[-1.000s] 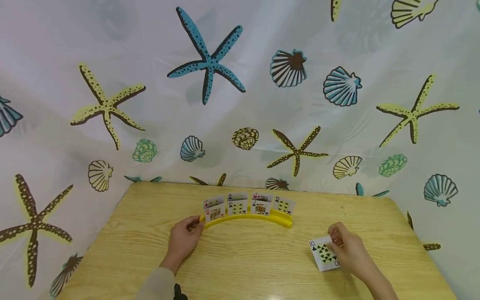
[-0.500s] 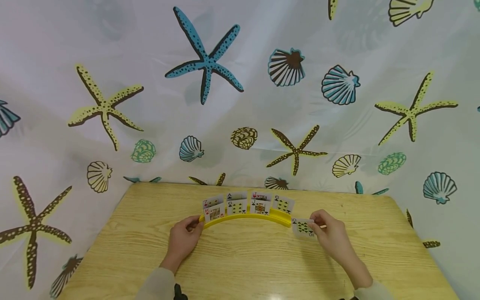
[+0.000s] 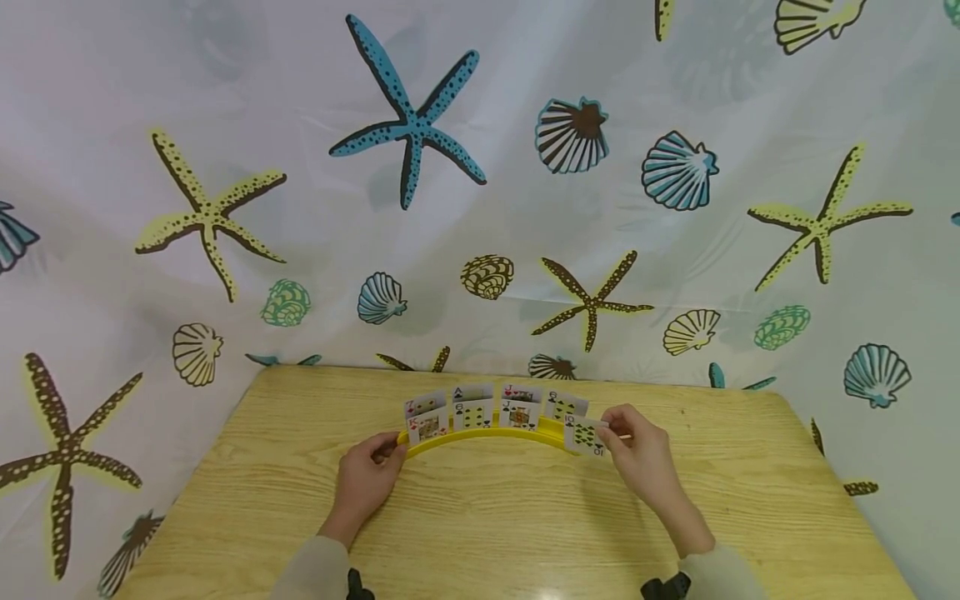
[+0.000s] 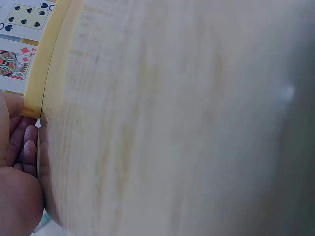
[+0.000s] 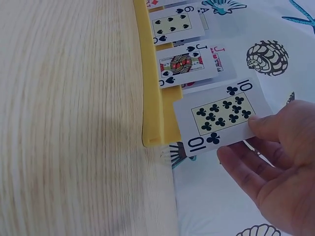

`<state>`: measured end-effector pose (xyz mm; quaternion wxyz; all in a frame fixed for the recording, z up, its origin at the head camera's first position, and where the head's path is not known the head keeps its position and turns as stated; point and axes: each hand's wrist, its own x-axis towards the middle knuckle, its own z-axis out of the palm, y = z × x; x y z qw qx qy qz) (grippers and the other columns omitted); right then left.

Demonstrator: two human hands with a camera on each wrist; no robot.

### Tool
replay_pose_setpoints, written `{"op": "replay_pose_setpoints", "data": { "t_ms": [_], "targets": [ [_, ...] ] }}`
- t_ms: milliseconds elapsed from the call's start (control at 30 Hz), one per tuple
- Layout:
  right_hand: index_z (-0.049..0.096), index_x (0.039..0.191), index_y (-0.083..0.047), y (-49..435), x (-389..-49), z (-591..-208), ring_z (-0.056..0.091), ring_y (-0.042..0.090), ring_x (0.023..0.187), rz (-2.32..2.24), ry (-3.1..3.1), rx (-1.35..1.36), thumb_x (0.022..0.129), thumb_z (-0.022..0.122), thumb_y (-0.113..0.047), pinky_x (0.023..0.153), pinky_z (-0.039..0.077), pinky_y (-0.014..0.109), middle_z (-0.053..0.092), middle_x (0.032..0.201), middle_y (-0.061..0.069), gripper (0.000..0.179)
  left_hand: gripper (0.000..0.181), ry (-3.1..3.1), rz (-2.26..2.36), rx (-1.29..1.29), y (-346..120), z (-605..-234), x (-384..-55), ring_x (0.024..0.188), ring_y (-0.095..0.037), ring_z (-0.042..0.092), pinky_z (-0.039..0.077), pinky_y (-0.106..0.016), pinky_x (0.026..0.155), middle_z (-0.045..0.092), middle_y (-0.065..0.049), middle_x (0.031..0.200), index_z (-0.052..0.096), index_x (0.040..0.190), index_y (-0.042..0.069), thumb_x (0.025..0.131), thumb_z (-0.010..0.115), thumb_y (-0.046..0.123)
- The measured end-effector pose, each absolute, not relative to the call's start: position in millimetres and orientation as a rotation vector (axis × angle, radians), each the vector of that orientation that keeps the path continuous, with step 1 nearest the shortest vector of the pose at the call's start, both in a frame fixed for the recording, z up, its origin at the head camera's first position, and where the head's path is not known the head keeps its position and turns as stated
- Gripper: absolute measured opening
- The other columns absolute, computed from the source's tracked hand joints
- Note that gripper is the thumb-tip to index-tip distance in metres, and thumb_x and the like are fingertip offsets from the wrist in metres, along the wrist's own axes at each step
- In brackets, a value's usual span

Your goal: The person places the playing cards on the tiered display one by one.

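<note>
My left hand [image 3: 367, 475] grips the left end of a curved yellow card holder [image 3: 480, 432], thumb in front. Playing cards stand in it in two rows. In front are a king of diamonds [image 3: 429, 427], a six of spades [image 3: 473, 414] and a jack of spades [image 3: 519, 414]. Behind them are a red seven, an ace, a red jack and a black six [image 3: 566, 404]. My right hand [image 3: 645, 458] pinches a ten of clubs [image 5: 221, 117] by its right edge. The card is at the holder's right end, partly covering the black six; whether it touches the slot I cannot tell.
The holder stands on a light wooden table [image 3: 480, 525], toward its back. A white cloth [image 3: 300, 83] printed with starfish and shells hangs behind the table and at both sides.
My right hand has carried the ten of clubs left and away from me, from the right part of the table to the holder's right end. The left hand has stayed at the holder.
</note>
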<state>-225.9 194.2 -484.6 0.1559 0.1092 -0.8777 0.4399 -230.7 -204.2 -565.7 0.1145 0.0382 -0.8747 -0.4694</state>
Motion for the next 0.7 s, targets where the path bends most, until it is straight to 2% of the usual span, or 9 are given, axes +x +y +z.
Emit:
{"op": "replay_pose_setpoints", "data": {
  "t_ms": [433, 700],
  "targets": [
    [0.066, 0.103, -0.004, 178.0, -238.8, -489.9, 0.074, 0.028, 0.096, 1.386, -2.498, 0.208, 0.099, 0.072, -0.003, 0.077, 0.061, 0.026, 0.073, 0.098, 0.013, 0.006, 0.029, -2.566, -1.377, 0.105, -205.1, -567.8, -230.7, 0.088, -0.015, 0.066, 0.052, -0.025, 0.076, 0.079, -0.012, 0.107, 0.076, 0.127, 0.003, 0.102, 0.072, 0.017],
    [0.066, 0.104, -0.004, 172.7, -244.5, -496.7, 0.074, 0.03, 0.097, 1.382, -2.492, 0.21, 0.099, 0.072, -0.004, 0.078, 0.062, 0.031, 0.074, 0.098, 0.014, 0.007, 0.029, -2.565, -1.369, 0.11, -204.7, -567.2, -231.2, 0.089, -0.016, 0.067, 0.051, -0.025, 0.077, 0.079, -0.012, 0.107, 0.076, 0.126, 0.003, 0.101, 0.072, 0.017]
  ]
}}
